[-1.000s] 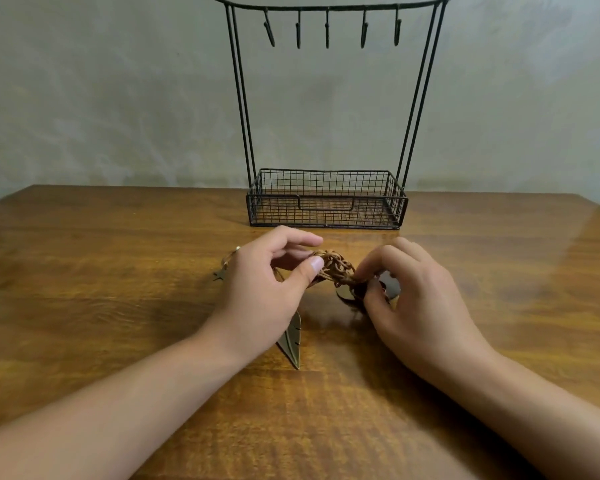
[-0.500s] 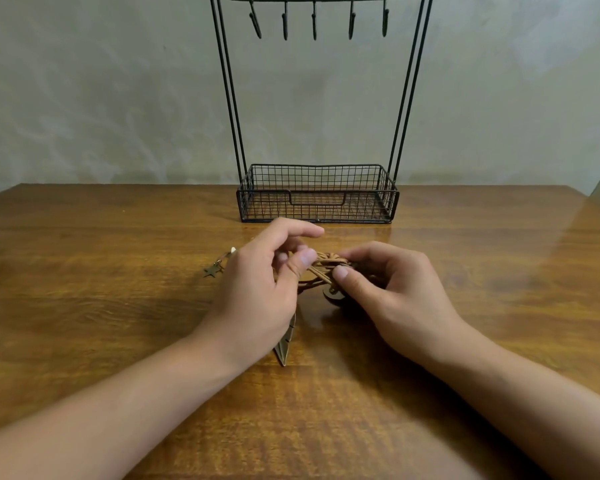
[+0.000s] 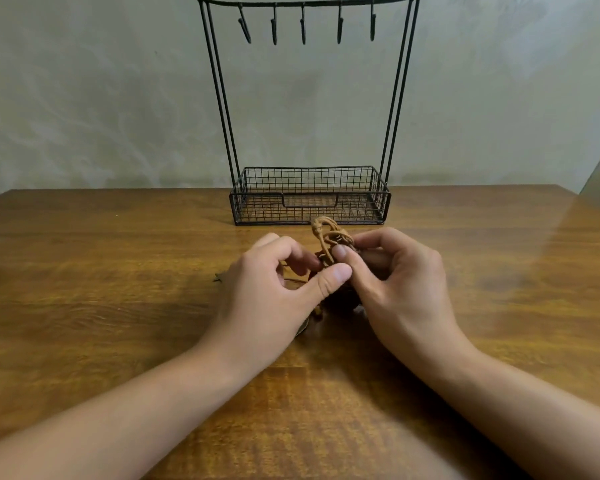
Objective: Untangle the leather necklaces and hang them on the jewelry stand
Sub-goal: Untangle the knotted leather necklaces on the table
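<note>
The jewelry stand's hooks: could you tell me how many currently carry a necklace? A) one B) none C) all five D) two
B: all five hooks on the jewelry stand hang bare, while the tangled leather necklaces sit pinched between the left hand and right hand above the table.

A glossy wooden table stands against a mottled pale wall.

Necklaces before jewelry stand on table
</note>
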